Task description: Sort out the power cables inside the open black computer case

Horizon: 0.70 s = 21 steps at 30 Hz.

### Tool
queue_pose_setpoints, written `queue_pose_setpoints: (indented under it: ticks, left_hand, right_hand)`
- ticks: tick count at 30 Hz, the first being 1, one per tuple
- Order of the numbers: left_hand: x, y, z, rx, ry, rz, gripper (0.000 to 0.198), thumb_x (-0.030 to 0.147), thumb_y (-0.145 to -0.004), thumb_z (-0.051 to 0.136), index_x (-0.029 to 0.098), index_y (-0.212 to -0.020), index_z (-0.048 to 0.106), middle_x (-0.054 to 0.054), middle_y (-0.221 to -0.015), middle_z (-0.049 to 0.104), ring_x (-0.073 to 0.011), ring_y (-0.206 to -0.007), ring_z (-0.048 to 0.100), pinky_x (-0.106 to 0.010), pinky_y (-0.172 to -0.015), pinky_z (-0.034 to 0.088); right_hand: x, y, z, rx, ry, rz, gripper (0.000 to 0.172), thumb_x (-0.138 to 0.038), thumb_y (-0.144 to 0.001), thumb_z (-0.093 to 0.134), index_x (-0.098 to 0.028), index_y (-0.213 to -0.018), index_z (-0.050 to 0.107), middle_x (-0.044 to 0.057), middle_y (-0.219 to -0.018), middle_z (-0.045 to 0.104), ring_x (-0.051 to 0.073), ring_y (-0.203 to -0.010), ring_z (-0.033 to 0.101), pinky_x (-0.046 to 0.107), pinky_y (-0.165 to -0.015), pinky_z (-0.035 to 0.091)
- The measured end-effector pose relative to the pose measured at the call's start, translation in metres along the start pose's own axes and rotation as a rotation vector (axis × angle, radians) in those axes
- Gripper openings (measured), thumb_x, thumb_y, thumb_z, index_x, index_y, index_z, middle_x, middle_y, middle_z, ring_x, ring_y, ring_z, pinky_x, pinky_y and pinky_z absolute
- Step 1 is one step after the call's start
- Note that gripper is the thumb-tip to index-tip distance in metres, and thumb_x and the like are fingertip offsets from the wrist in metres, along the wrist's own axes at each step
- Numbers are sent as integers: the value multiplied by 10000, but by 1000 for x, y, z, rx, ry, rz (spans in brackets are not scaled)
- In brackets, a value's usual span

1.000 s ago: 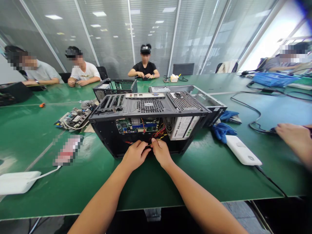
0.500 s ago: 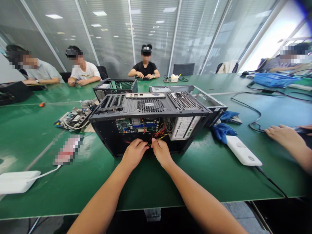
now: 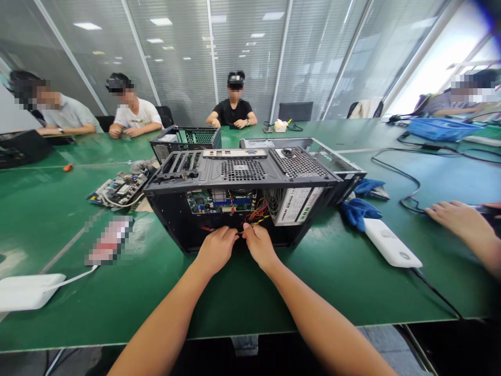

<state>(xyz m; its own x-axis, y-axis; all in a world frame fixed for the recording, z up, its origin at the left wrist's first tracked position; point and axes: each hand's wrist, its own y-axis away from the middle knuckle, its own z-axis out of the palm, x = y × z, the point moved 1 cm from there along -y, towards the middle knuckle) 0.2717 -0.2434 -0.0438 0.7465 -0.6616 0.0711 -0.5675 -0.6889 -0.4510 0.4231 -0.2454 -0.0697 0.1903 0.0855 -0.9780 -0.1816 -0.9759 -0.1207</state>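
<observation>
An open black computer case [image 3: 164, 219] stands on the green table in front of me, its vented rear panel facing up. Inside it show a motherboard [image 3: 201, 202] and a power supply [image 3: 295, 206] with a white label. Red, yellow and black cables [image 3: 258, 213] hang from the power supply. At the case's lower opening, my left hand [image 3: 216, 248] is closed, pinching a thin stretch of these cables. Close beside it, my right hand [image 3: 259, 244] pinches the same cables. The fingertips nearly meet, and they hide what lies between them.
Behind stand another open case [image 3: 336, 162] and a smaller metal frame [image 3: 186, 138]. A loose circuit board [image 3: 121, 188] lies left. Blue gloves [image 3: 360, 211] and a white power bank [image 3: 391, 243] lie right, near another person's hand [image 3: 457, 222]. A second white power bank [image 3: 29, 292] is at left.
Both my hands stay at the cables, with only a very slight shift of the left one. Across the table, the person in black has moved a hand to the side.
</observation>
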Motion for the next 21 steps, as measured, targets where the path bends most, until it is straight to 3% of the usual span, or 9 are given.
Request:
queue_pose_setpoints:
  ticks: [4,11,21]
  left_hand:
    - [1,-1,-3,1,12,-10,216,269,-972,435,160,-990,621,-69,-855,620,-171,-743,608,-287,-696,507]
    - [-11,3,-1,-25,33,19,198,358,-915,562,179,-959,635,-52,-804,652,-177,-714,629,-286,-690,497]
    - [3,-2,-6,-97,103,-44,229,226,-969,390,159,-1014,605,-78,-877,614,-193,-780,611,-309,-716,496]
  right_hand:
    - [-1,0,0,14,10,-9,473,-572,-877,437,-198,-622,573,13,-518,547,170,-582,549,275,-562,389]
    - [2,0,1,-5,47,-21,478,-570,-884,421,-202,-617,570,-5,-493,501,157,-536,507,268,-533,358]
    - [-2,2,1,-28,21,-14,475,-587,-879,422,-209,-619,547,-26,-468,457,148,-483,459,272,-517,346]
